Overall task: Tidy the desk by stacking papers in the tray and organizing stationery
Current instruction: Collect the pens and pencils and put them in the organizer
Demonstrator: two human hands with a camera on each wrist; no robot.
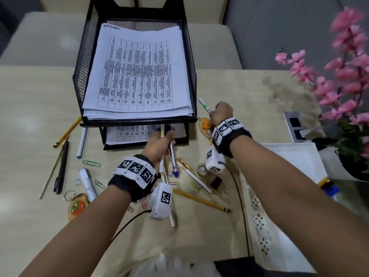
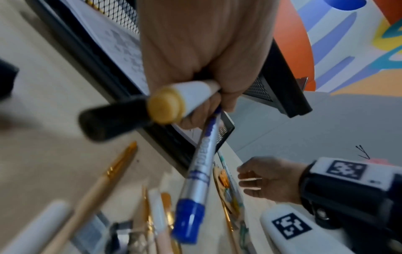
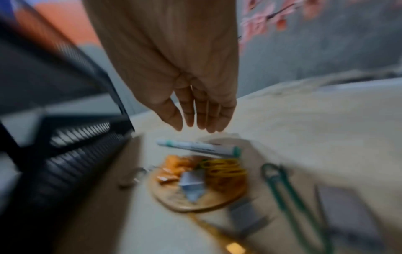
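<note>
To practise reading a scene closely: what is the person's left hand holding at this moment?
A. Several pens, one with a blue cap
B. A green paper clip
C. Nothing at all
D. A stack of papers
A: the left hand has its fingers curled round several pens, among them a blue-capped pen and a white pen with a gold end, in front of the black mesh tray.

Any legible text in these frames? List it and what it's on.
"ADMIN": handwritten on the top white sheet in the black mesh paper tray.
Printed table on that sheet: too small.
Blue-capped silver marker in the left hand: blurred.
Green-tipped white marker: blurred.
</note>
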